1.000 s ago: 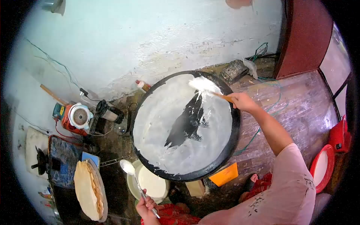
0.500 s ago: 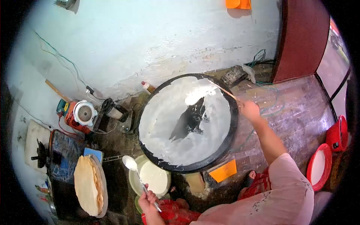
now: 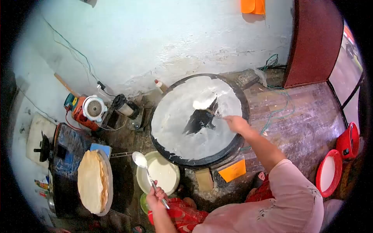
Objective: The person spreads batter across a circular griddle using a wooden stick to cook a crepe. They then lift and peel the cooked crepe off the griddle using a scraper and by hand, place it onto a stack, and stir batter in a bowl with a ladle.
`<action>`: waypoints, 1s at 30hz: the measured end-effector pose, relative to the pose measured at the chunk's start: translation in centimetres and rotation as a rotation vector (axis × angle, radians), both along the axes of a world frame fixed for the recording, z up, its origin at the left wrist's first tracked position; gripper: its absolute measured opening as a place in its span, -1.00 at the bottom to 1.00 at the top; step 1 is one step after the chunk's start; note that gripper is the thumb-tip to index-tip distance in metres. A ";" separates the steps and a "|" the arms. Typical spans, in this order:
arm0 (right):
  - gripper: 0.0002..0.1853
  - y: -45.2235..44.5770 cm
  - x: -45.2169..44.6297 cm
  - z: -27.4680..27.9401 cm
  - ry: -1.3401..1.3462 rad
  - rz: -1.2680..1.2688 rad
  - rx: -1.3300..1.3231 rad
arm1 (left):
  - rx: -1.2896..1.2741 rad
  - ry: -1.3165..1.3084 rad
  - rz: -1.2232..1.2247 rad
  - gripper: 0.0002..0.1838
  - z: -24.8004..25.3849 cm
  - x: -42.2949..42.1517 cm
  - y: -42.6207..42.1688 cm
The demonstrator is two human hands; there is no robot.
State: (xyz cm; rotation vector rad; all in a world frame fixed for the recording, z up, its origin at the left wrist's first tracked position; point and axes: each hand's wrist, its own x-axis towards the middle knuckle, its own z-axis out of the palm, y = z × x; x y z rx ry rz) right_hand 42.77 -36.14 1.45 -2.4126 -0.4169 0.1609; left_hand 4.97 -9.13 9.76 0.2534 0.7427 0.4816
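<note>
A large round griddle is seen at the centre of the frame, and most of its dark face is covered by a thin pale layer of batter that reaches close to the rim nearly all the way round. A bare patch of uneven outline is left uncovered near the middle, with ragged edges at its right. Just above this patch a thicker white mound is seen, not thinned out like the rest. By area, the coating is judged to be well advanced, with only the mound and the dark gap not evened out.

A thin-handled spreader is gripped in the right hand, right of centre; its fingers are closed around the handle, and its far end is met by the batter at the mound. A long metal spoon is held by the handle in the closed fingers of the left hand, at the lower left of centre. White batter is seen on its head, which is held at the upper left edge of a pale bowl of the same white liquid.

At the lower left, a stack of thin flat rounds is carried on a round board; how many are stacked cannot be told. An orange sheet is seen below the griddle, and a red basin at the lower right.
</note>
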 end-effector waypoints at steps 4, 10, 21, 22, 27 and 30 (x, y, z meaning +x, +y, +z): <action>-0.70 -1.6 -3.3 5.5 0.098 0.145 -0.123 | -0.069 -0.057 -0.001 -0.66 -0.4 -0.7 0.6; -0.70 -1.6 -3.0 -1.5 0.027 -0.066 0.088 | -0.006 -0.039 -0.034 -0.65 -0.9 -1.5 1.2; -0.67 -2.5 -9.3 8.6 -0.212 0.239 -0.261 | -0.014 -0.104 -0.033 -0.67 -1.1 -3.1 1.7; -0.65 -2.2 -9.8 7.0 -0.409 0.131 -0.219 | 0.005 -0.087 -0.032 -0.67 -1.0 -3.3 1.6; -0.52 3.2 -15.6 1.3 -0.617 0.224 -0.243 | -0.042 -0.054 -0.018 -0.67 0.0 -3.1 1.2; -0.48 4.3 -16.2 -0.6 -0.640 0.260 -0.287 | -0.049 -0.089 -0.036 -0.68 -0.4 -3.4 1.5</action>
